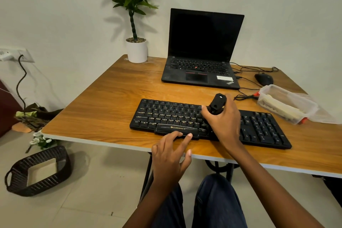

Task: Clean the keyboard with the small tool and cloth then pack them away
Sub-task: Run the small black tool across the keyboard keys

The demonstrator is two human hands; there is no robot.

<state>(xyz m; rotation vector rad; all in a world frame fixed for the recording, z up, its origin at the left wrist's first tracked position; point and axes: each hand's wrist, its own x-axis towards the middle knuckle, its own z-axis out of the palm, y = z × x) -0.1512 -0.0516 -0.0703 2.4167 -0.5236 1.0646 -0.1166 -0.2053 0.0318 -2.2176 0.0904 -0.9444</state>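
Observation:
A black keyboard (166, 116) lies across the near part of the wooden table (111, 102). My right hand (222, 122) grips a small black tool (217, 103) upright over the middle of the keys; the tool's lower end is hidden behind my fingers. My left hand (170, 155) is at the table's front edge with fingers spread, two fingertips touching the keyboard's front rim below the space bar. A clear plastic box (285, 105) with something pale inside sits at the right. I cannot make out a cloth for certain.
An open black laptop (201, 50) stands at the back, a wired black mouse (263, 79) and cables to its right. A potted plant (136, 50) sits at the back left corner. On the floor at left lies a dark wicker basket (37, 170).

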